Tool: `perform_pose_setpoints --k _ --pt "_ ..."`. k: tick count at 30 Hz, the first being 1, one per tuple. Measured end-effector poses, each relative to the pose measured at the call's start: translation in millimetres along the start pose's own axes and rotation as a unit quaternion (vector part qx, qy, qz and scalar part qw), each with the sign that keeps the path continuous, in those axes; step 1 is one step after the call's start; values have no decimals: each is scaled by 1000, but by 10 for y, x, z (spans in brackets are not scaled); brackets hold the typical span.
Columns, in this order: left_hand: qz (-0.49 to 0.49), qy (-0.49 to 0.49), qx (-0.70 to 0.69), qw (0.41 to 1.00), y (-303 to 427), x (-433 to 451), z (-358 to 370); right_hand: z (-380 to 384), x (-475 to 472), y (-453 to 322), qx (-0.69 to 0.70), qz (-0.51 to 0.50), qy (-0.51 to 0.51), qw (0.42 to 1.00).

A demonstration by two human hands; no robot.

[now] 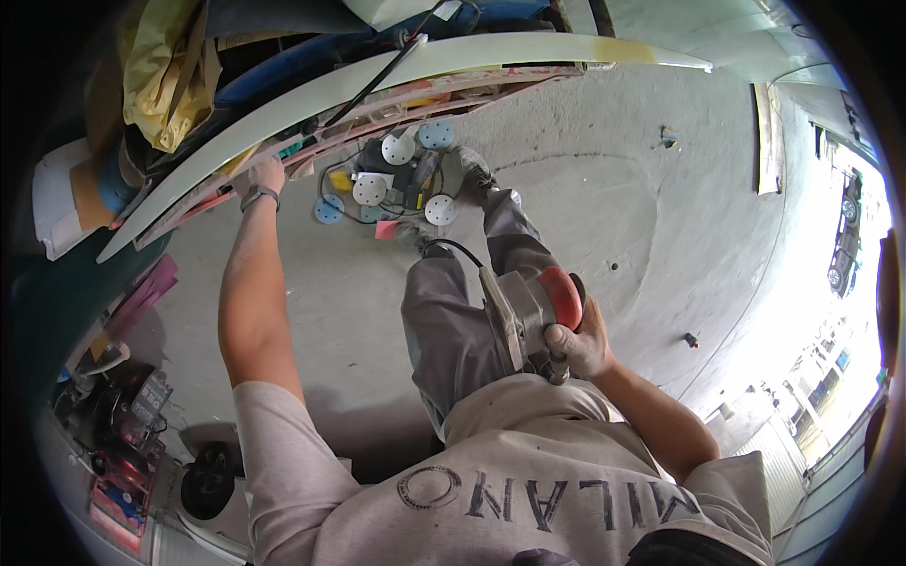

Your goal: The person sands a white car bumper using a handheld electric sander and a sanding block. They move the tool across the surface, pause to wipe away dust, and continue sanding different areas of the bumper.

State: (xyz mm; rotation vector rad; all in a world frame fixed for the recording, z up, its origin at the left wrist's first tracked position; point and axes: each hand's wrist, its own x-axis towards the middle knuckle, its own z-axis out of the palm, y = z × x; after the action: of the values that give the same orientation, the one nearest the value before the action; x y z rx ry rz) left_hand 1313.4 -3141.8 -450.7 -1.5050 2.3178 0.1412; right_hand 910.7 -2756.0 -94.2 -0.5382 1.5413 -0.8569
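My right hand [582, 345] grips a handheld power sander [520, 311] with a red top [563, 297], held in front of my lap. A black cord [456, 246] curves up from its far end. My left hand [266, 175], with a dark band [260, 197] on the wrist, reaches to the reddish edge of a cluttered shelf [333, 134]. Its fingertips are hidden among the items there, so I cannot tell if they hold anything. A teal item [290, 149] lies just beside it. Over the shelf extends a long, curved white panel [453, 56].
Several round sanding discs with holes, such as a white one [369, 190] and a blue one [328, 209], lie by my feet among loose cords. Yellow sheeting [159, 106] is heaped upper left. A motorbike [134, 410] and a car wheel [209, 481] stand lower left.
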Motion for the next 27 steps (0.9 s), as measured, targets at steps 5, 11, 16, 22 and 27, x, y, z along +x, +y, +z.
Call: perform_pose_setpoints --k 5,11,16,22,27 --pt "-134 256 -156 945 296 -687 -680 109 35 -99 9 -13 -24 1000" --pt "-288 231 -567 736 734 -1895 -1293 272 51 -376 -17 -27 -80 996" --pt "-250 195 -803 505 1127 -2709 -1648 429 -1 -495 -11 -56 -112 992" --pt "-175 182 -887 386 1384 -3355 -2181 609 -19 -532 -48 -101 -143 983" --pt "-89 152 -937 300 1520 -3843 -2456 735 -91 -675 -85 -146 -180 969"
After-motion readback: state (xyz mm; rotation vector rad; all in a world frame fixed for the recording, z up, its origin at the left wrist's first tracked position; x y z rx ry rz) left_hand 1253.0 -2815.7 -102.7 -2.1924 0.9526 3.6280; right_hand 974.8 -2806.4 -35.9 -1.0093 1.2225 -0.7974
